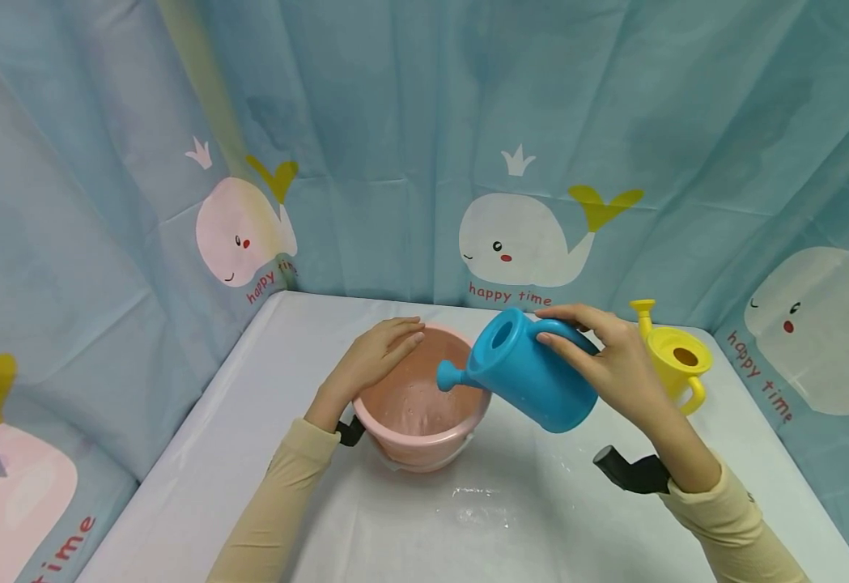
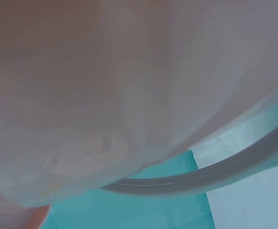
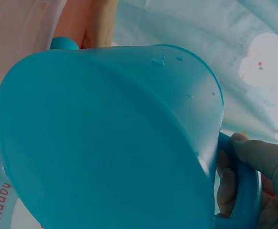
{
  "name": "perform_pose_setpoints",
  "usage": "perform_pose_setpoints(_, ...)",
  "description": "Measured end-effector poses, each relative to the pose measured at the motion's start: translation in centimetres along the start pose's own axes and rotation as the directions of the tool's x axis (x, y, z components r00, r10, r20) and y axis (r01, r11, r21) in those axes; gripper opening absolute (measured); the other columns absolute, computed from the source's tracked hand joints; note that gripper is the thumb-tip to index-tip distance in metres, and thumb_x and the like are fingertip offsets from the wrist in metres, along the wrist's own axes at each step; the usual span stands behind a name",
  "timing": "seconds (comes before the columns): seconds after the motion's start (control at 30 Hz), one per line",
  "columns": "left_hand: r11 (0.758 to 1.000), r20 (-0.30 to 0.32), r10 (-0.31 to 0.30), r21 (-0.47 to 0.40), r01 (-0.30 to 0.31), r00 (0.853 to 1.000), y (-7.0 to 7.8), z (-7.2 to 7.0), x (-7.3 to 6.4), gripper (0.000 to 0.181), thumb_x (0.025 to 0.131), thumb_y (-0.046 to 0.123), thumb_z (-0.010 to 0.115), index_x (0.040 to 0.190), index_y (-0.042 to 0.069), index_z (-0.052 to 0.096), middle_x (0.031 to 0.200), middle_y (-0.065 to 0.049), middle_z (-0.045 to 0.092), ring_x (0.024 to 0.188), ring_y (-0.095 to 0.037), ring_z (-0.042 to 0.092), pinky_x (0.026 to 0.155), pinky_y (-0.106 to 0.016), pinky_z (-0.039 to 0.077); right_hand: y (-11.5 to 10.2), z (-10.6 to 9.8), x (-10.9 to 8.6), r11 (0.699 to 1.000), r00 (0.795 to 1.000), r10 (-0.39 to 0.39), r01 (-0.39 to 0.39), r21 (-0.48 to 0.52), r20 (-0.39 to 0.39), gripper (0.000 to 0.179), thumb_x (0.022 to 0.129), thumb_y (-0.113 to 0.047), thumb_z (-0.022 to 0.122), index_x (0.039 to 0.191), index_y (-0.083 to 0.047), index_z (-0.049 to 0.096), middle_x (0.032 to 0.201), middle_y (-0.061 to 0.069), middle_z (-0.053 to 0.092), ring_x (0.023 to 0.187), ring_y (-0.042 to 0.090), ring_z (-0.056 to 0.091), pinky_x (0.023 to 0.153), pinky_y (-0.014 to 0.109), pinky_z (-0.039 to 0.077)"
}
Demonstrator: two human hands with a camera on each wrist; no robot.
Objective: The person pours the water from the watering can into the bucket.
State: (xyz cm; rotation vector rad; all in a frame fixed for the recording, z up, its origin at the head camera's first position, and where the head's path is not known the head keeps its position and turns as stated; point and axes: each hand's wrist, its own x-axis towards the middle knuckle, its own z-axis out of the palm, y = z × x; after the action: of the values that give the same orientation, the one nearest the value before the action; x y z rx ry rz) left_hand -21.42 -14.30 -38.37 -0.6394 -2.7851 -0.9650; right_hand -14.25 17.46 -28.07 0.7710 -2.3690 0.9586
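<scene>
A pink bucket (image 1: 413,441) stands on the table with a little water in its bottom. My left hand (image 1: 376,356) holds its left rim, thumb on the inner side. The bucket's outer wall (image 2: 129,95) fills most of the left wrist view, hiding the fingers there. My right hand (image 1: 606,356) grips the handle of a blue watering can (image 1: 533,380). The can is tilted left, its spout over the bucket's right side; no stream shows from it. In the right wrist view, water drops cling to the can (image 3: 105,133), and the fingers (image 3: 227,188) curl round its handle.
A yellow watering can (image 1: 675,356) stands at the table's back right, behind my right hand. Water lies in small puddles (image 1: 482,506) on the white table (image 1: 395,542) in front of the bucket. A blue whale-print curtain (image 1: 395,227) encloses the back and sides.
</scene>
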Motion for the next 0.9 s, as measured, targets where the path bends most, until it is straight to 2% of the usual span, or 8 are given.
perform_pose_setpoints(0.4, 1.0, 0.001, -0.004, 0.001, 0.004, 1.0, 0.03, 0.04, -0.05, 0.054, 0.094, 0.056, 0.037, 0.131, 0.021, 0.055, 0.14, 0.004, 0.046, 0.133, -0.019, 0.037, 0.108, -0.045, 0.031, -0.2, -0.17, -0.1, 1.0, 1.0, 0.01, -0.01, -0.002, -0.002, 0.029, 0.082, -0.012, 0.071, 0.11, -0.015, 0.067, 0.103, 0.001, 0.068, 0.097, 0.018, 0.06, 0.08, 0.046, 0.053)
perform_pose_setpoints(0.47, 1.0, 0.003, -0.004, -0.003, 0.004, 1.0, 0.01, 0.06, -0.03, 0.053, 0.094, 0.055, 0.038, 0.131, 0.02, 0.055, 0.14, 0.003, 0.046, 0.133, -0.02, 0.037, 0.108, -0.045, 0.032, -0.22, -0.18, -0.11, 1.0, 1.0, 0.012, -0.012, -0.008, -0.003, 0.029, 0.082, -0.012, 0.071, 0.11, -0.015, 0.067, 0.102, 0.0, 0.068, 0.096, 0.017, 0.061, 0.08, 0.04, 0.054)
perform_pose_setpoints(0.53, 1.0, 0.005, -0.009, -0.004, 0.009, 1.0, 0.02, 0.07, -0.02, 0.052, 0.095, 0.054, 0.038, 0.131, 0.021, 0.055, 0.14, 0.004, 0.046, 0.133, -0.02, 0.037, 0.108, -0.045, 0.032, -0.22, -0.18, -0.13, 1.0, 1.0, 0.012, -0.012, -0.013, -0.005, 0.029, 0.082, -0.012, 0.071, 0.11, -0.015, 0.067, 0.102, -0.001, 0.068, 0.095, 0.015, 0.061, 0.081, 0.03, 0.053)
perform_pose_setpoints(0.67, 1.0, 0.006, -0.009, -0.005, 0.009, 1.0, 0.03, 0.08, 0.0, 0.049, 0.095, 0.051, 0.04, 0.13, 0.021, 0.055, 0.14, 0.003, 0.046, 0.133, -0.02, 0.037, 0.108, -0.045, 0.032, -0.17, -0.17, -0.16, 1.0, 1.0, 0.007, -0.008, -0.016, -0.007, 0.029, 0.082, -0.012, 0.071, 0.11, -0.016, 0.067, 0.101, -0.002, 0.068, 0.092, 0.013, 0.062, 0.077, 0.012, 0.045)
perform_pose_setpoints(0.9, 1.0, 0.008, -0.005, -0.001, 0.005, 1.0, 0.04, 0.02, 0.03, 0.05, 0.095, 0.052, 0.039, 0.131, 0.021, 0.055, 0.14, 0.003, 0.046, 0.133, -0.02, 0.037, 0.108, -0.045, 0.031, -0.05, -0.25, -0.19, 1.0, 1.0, -0.006, 0.006, -0.025, -0.011, 0.029, 0.081, -0.012, 0.071, 0.11, -0.014, 0.067, 0.102, -0.002, 0.068, 0.09, 0.008, 0.059, 0.073, 0.013, 0.045)
